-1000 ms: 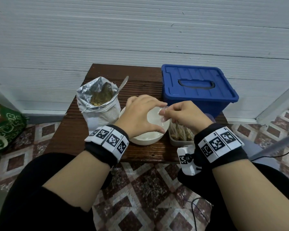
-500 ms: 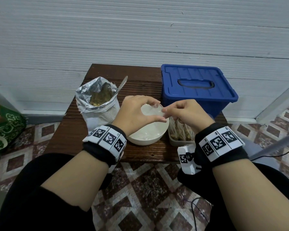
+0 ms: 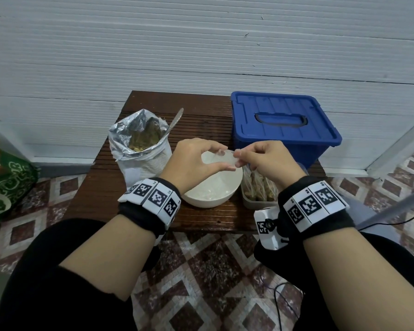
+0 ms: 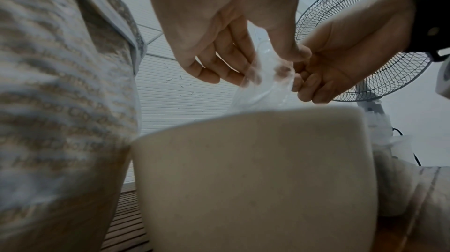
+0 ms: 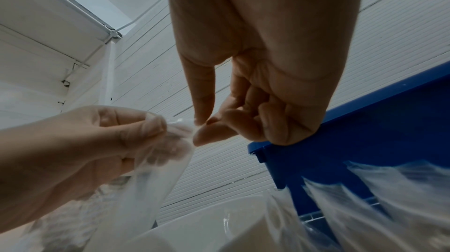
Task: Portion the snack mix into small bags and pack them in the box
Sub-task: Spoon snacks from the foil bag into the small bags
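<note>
Both hands hold a small clear plastic bag [image 3: 221, 158] over the white bowl [image 3: 210, 195] at the table's middle. My left hand [image 3: 196, 161] pinches the bag's left side, its fingertips showing through the film [image 5: 168, 146]. Thumb and forefinger of my right hand [image 3: 261, 158] pinch the bag's top edge [image 5: 187, 123]. The bag [image 4: 264, 83] hangs down into the bowl [image 4: 255, 179] and looks empty. The foil snack-mix bag [image 3: 141, 142] stands open at the left with a spoon [image 3: 175, 120] in it. The blue box [image 3: 282, 123] sits lidded at the back right.
A clear tub [image 3: 258, 189] with several filled small bags stands right of the bowl, by my right wrist. The brown slatted table [image 3: 101, 187] is small, with tiled floor around it. A green bag [image 3: 5, 185] lies on the floor at left. A standing fan [image 4: 365, 44] shows behind.
Both hands have risen a little above the bowl with the clear bag, and the fingers have shifted along its top edge.
</note>
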`<state>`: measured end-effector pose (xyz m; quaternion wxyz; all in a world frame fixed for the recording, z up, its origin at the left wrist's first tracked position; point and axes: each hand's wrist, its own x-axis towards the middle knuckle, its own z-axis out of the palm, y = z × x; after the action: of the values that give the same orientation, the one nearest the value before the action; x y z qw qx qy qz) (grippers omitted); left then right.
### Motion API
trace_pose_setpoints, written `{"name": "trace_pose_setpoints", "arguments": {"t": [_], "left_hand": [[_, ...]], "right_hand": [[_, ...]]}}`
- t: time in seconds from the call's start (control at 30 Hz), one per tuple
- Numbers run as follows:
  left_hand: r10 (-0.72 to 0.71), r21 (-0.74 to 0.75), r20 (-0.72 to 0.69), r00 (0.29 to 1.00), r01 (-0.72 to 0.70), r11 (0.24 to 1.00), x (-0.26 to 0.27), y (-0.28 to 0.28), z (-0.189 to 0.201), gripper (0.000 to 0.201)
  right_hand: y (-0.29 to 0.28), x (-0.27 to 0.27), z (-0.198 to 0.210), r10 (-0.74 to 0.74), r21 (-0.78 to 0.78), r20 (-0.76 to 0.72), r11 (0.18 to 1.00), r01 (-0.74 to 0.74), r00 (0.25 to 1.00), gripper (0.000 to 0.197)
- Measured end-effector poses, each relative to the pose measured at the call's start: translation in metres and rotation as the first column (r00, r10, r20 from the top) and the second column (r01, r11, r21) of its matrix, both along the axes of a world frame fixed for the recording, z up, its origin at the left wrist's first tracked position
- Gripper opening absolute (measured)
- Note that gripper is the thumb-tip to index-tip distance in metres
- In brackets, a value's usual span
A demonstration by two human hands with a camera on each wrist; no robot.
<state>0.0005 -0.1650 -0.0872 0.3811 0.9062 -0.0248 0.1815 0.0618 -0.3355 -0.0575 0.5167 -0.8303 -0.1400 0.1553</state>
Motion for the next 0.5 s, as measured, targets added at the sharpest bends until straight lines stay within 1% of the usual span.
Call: {"name": "trace_pose_setpoints", "arguments": {"t": [0.13,0.23,0.33,0.4,0.5], "left_hand": [[0.050,-0.073,0.051,0.997,-0.046,0.996,-0.001,0.000,0.004,0.042],[0.099,-0.152,0.168,0.981,-0.074,0.986,-0.004,-0.002,0.012,0.041],[0.182,-0.231,0.269,0.946,-0.120,0.966,-0.008,-0.001,0.026,0.038],[0.246,-0.323,0.309,0.919,-0.142,0.936,-0.011,0.002,0.036,0.035],[0.369,-0.465,0.346,0.862,-0.184,0.866,-0.016,0.014,0.051,0.036]], "right_hand": [[0.003,0.000,0.002,-0.073,0.054,0.012,0.996,0.072,0.997,0.030],[0.004,0.000,0.003,-0.105,0.044,0.038,0.994,0.103,0.994,0.032],[0.010,0.000,0.006,-0.102,0.052,0.043,0.994,0.100,0.994,0.031],[0.018,-0.001,0.009,-0.081,0.078,0.049,0.994,0.077,0.996,0.029],[0.035,-0.002,0.015,-0.027,0.090,0.073,0.996,0.021,0.997,0.024]]}}
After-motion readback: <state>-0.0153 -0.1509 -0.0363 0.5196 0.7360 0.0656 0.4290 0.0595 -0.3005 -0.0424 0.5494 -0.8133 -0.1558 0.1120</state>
